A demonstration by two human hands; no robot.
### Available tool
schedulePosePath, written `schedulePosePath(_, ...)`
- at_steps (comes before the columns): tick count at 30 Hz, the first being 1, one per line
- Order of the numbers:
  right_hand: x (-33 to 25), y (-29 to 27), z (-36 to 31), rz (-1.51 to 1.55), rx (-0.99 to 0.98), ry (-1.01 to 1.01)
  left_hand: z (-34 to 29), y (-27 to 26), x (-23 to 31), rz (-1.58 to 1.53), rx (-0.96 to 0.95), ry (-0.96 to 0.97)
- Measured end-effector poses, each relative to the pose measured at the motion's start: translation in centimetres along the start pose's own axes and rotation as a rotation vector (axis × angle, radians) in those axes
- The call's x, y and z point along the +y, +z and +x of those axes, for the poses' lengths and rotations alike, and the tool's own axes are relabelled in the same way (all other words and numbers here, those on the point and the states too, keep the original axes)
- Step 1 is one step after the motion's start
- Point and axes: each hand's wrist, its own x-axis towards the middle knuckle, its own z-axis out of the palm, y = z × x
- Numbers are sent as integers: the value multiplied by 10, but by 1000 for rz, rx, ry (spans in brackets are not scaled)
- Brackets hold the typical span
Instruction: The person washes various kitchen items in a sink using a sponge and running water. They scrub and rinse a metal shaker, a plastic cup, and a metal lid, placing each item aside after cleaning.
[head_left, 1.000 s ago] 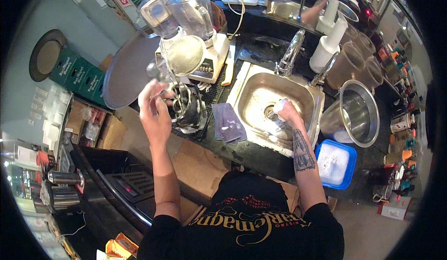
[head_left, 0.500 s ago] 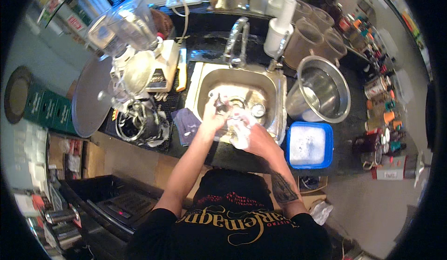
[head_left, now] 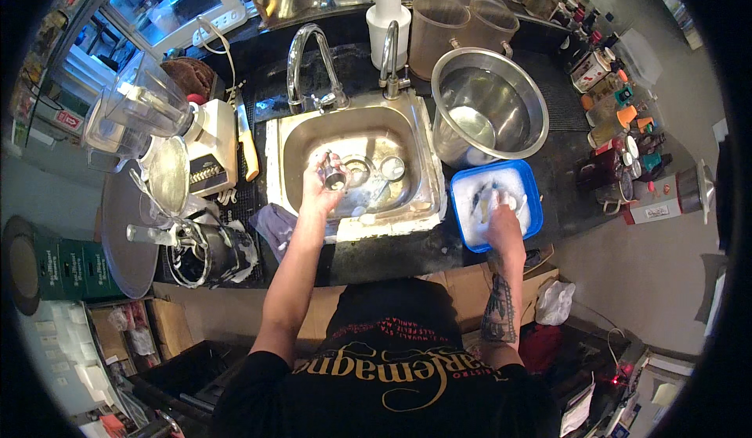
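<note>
Over the left part of the steel sink (head_left: 360, 125), my left hand (head_left: 317, 190) is closed round a small round metal cup (head_left: 335, 179). A strainer-like round piece (head_left: 392, 168) and some suds lie in the basin beyond it. My right hand (head_left: 502, 220) dips into a blue tub (head_left: 536, 195) of white suds (head_left: 472, 215), to the right of the sink. Its fingers are bent round something pale and foamy that I cannot make out. Foam hides part of the fingertips.
Behind the tub stands a large steel pot (head_left: 533, 124). Two curved taps (head_left: 294, 70) rise behind the sink. On the left are a blender (head_left: 211, 144), a yellow-handled knife (head_left: 249, 156), a grey cloth (head_left: 274, 226) and a black pitcher (head_left: 211, 254).
My right hand has left the sink and moved right into the suds tub. My left hand stays over the sink with the metal cup. The whole view has shifted.
</note>
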Motion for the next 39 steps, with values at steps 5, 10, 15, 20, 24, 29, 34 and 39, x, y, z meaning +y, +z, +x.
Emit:
schedulePosePath(5, -46, -70, -17, 964, 179, -137, -5, 10, -15, -109, 46, -2)
schedulePosePath(10, -132, -83, -1, 854, 284, -426, 5, 6, -39, -305, 78, 41)
schedulePosePath(15, -217, -19, 22, 725, 517, -739, 11, 15, -41, -148, -30, 147)
schedulePosePath(20, -224, 10, 27, 1293, -65, -334, -24, 55, -34, 117, 39, 456)
schedulePosePath(24, -220, 27, 43, 1163, 239, -350, -36, 63, -25, 26, -78, 368)
schedulePosePath(29, -237, 26, 56, 1280, 432, -382, -25, 61, -29, -167, -62, 436)
schedulePosePath(34, -240, 64, 70, 1975, -165, 86, -35, 69, -33, -119, -122, 473)
schedulePosePath(39, -231, 44, 73, 1252, 14, -113, -12, 40, -22, 395, -205, 611)
